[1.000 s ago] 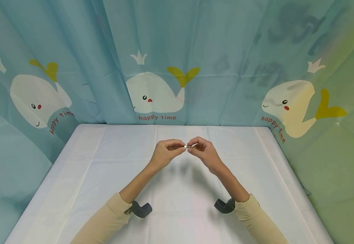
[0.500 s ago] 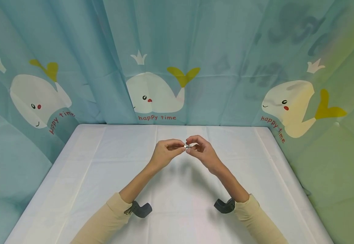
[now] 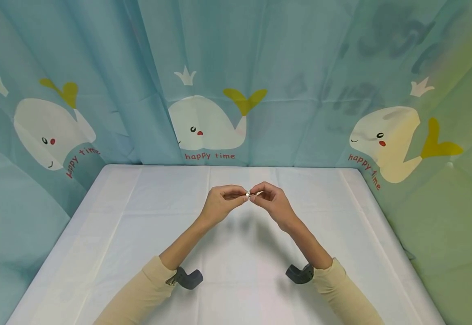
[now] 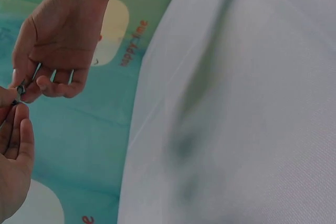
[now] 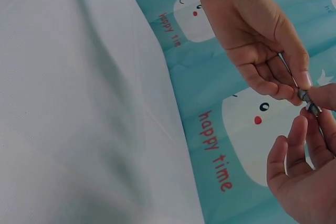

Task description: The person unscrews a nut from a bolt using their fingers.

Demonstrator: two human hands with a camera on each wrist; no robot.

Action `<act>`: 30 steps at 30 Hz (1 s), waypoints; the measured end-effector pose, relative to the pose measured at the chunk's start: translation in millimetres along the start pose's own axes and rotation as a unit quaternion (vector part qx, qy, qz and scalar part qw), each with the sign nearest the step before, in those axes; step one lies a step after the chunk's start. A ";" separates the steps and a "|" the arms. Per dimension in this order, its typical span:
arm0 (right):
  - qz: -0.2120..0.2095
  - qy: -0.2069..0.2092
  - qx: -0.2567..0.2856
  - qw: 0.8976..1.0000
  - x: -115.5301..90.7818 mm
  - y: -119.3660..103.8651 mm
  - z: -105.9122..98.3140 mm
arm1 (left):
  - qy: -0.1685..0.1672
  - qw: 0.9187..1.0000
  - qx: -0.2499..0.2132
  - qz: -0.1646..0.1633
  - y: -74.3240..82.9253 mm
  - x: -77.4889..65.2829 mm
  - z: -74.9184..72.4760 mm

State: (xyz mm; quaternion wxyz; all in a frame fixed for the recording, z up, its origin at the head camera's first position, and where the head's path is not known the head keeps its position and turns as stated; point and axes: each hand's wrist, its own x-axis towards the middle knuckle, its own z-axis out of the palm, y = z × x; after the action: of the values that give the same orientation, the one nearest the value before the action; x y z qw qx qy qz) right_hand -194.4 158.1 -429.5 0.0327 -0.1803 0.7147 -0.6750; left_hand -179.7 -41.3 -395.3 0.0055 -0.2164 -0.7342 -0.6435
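Note:
A small silver metal bolt [image 3: 249, 195] is held in the air between the two hands, above the far part of the table. My left hand [image 3: 221, 203] pinches its left end between thumb and fingers. At the other end, thumb and fingertips of my right hand [image 3: 274, 203] pinch it. In the right wrist view the bolt [image 5: 308, 102] shows ridged, thicker parts along its length, and fingertips cover much of it. The left wrist view catches the bolt [image 4: 20, 89] only near its left edge, partly hidden by fingers.
A white cloth covers the table [image 3: 244, 262], which bears the shadows of both arms. Behind and at the sides hangs a blue-green curtain [image 3: 301, 126] with whale prints. Dark wrist mounts [image 3: 190, 279] are worn on both forearms, below the hands.
My right fingers shifted slightly left over the bolt and spread half a second ago, then drew back right and closed on it again. My left hand has stayed still.

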 end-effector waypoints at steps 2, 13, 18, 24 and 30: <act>-0.003 -0.004 0.007 1.000 -0.5 -1.2 -0.1 | 0.000 1.000 0.002 -0.001 0.0 0.0 0.1; 0.005 -0.011 -0.001 1.000 0.1 -1.1 -0.2 | 0.006 1.000 -0.003 0.003 -1.2 0.5 0.2; 0.014 0.001 -0.003 1.000 -0.4 -0.1 0.1 | 0.005 1.000 -0.005 0.005 -2.2 0.8 0.3; 0.001 0.007 -0.005 1.000 -1.6 0.2 0.1 | 0.004 1.000 0.005 -0.002 -17.7 4.4 0.8; -0.010 0.000 0.001 1.000 -2.2 0.1 -0.2 | 0.009 1.000 0.006 0.000 -34.2 7.3 1.2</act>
State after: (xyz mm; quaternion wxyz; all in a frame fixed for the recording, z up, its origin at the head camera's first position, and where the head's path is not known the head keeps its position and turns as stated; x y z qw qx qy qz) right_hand -192.5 158.9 -430.0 0.0260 -0.1874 0.7124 -0.6757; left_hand -197.1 -40.6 -425.6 0.0135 -0.2103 -0.7378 -0.6413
